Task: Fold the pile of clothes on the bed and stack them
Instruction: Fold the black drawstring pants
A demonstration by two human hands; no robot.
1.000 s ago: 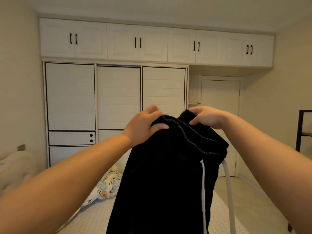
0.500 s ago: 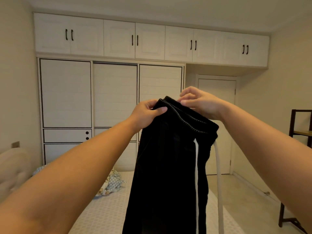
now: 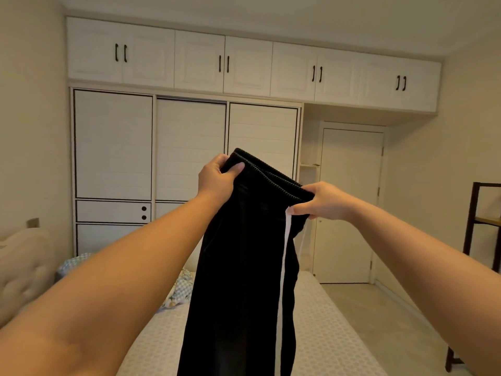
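A pair of black trousers [image 3: 238, 280] with a white side stripe hangs in the air in front of me, over the bed [image 3: 325, 335]. My left hand [image 3: 217, 180] grips the left end of the elastic waistband, held higher. My right hand [image 3: 325, 203] grips the right end at the stripe, lower. The waistband slopes down to the right between them. The legs hang straight down and run out of the bottom of the view. A patterned bundle of cloth [image 3: 180, 293] lies on the bed behind the trousers, partly hidden by my left arm.
A padded headboard [image 3: 21, 267] stands at the left. White wardrobes [image 3: 189, 147] fill the far wall, with a closed door [image 3: 349, 207] to their right. A dark wooden shelf [image 3: 482, 229] stands at the right edge. Bare floor [image 3: 379, 308] runs right of the bed.
My right hand has slid right and down along the waistband to the striped side, spreading it out. My left hand keeps its hold and sits higher than the right.
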